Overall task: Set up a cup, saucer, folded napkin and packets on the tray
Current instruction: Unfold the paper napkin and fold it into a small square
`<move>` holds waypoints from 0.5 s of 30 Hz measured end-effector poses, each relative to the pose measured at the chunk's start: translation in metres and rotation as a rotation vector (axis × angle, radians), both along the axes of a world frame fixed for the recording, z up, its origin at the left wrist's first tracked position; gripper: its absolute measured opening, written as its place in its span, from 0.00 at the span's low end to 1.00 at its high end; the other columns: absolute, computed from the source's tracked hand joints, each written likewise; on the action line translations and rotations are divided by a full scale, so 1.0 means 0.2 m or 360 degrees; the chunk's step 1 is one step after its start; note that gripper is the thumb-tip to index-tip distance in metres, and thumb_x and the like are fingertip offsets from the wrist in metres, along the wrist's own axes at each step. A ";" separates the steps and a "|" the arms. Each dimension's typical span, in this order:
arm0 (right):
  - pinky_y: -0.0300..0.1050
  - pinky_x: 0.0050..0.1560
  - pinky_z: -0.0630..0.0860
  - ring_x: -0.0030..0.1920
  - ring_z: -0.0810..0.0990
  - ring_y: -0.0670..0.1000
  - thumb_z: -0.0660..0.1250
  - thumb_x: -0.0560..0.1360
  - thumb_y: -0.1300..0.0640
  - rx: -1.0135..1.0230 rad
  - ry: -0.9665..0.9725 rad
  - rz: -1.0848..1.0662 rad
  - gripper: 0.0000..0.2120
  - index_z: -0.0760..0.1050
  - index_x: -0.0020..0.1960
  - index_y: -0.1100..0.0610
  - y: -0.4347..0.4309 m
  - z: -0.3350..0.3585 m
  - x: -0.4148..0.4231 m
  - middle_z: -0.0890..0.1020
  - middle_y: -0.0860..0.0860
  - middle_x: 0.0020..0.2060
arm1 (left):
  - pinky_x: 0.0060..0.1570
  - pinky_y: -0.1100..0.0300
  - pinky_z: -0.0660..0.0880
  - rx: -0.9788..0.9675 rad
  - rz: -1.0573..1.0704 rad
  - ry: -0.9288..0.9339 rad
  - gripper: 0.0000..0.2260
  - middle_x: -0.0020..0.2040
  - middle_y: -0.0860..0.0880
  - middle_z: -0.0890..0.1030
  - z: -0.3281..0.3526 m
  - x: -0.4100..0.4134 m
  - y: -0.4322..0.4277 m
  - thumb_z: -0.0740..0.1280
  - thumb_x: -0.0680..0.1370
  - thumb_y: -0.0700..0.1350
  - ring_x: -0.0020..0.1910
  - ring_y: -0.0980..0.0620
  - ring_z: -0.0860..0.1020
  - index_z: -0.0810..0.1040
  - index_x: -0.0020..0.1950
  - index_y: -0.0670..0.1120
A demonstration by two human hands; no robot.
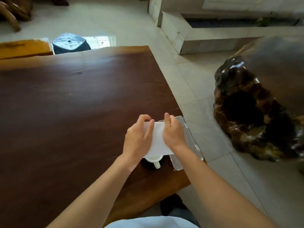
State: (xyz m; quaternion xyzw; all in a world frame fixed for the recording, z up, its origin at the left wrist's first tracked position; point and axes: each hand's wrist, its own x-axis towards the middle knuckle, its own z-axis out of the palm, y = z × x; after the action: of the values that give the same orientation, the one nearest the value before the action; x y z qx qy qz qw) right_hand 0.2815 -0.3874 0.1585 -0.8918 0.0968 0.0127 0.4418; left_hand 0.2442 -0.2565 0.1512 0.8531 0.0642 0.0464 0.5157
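A white napkin (157, 139) is held in the air between both my hands, above the table's right edge. My left hand (137, 139) grips its left side and my right hand (173, 134) grips its right side, fingers pinching the top edge. Below the napkin stands a white cup (153, 160) with its handle toward me, on something dark that may be a saucer; most of it is hidden. A silver mesh-patterned tray (185, 142) lies along the table's right edge, partly covered by my right hand and the napkin. No packets are visible.
The dark wooden table (74, 112) stretches far to the left and back. A large dark root-carved stool (259, 102) stands on the tiled floor to the right. A grey ceramic stool (70, 42) sits beyond the table's far edge.
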 end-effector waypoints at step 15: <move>0.45 0.40 0.62 0.44 0.74 0.52 0.54 0.84 0.46 0.0150 0.0322 0.0322 0.15 0.70 0.52 0.57 -0.87 -0.25 0.45 0.76 0.49 0.41 | 0.34 0.66 0.67 -0.0110 0.0587 0.0330 0.16 0.35 0.52 0.77 -0.26 0.49 -0.82 0.57 0.85 0.48 0.34 0.58 0.74 0.74 0.41 0.43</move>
State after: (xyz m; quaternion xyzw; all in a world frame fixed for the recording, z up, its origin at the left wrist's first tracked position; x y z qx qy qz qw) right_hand 0.3710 -0.5615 0.1084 -0.8695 0.0496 0.1515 0.4676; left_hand 0.3418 -0.4213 0.1002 0.8090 0.2734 0.0496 0.5180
